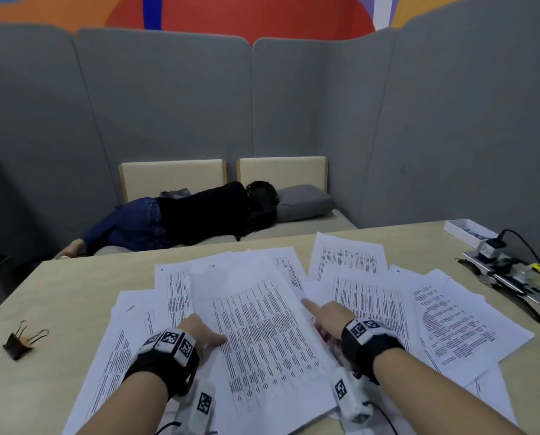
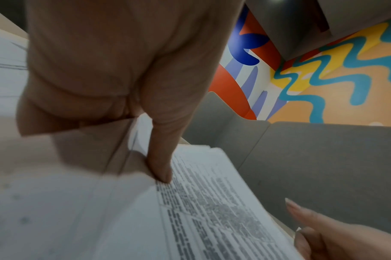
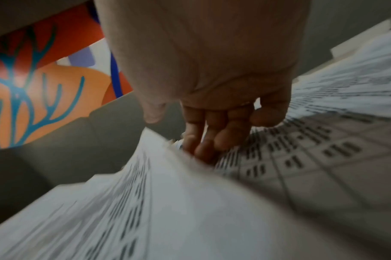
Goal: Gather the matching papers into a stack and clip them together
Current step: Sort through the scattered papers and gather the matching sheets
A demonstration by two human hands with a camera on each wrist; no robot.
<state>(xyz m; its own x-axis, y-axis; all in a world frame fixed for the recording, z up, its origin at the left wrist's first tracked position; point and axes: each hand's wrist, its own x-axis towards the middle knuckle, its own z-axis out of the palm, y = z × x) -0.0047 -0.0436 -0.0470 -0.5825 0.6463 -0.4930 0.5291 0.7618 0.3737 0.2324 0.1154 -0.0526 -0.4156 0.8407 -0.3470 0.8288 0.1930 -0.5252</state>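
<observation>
Printed white sheets lie fanned over the wooden table point(image 1: 64, 296). In the middle sits a stack of papers with tables point(image 1: 262, 334), its edges raised off the others. My left hand point(image 1: 206, 335) pinches its left edge, thumb point(image 2: 161, 167) on top and fingers hidden beneath. My right hand point(image 1: 322, 318) holds the right edge: fingers point(image 3: 212, 139) tucked under the stack point(image 3: 167, 202), thumb stretched along the top. A black binder clip point(image 1: 24, 340) lies alone at the table's left, far from both hands.
Loose text sheets point(image 1: 450, 318) and a table sheet point(image 1: 350, 255) lie to the right. A white box point(image 1: 469, 232) and a device with a black cable point(image 1: 507, 271) occupy the far right corner. A person point(image 1: 199, 211) lies on the sofa behind the table.
</observation>
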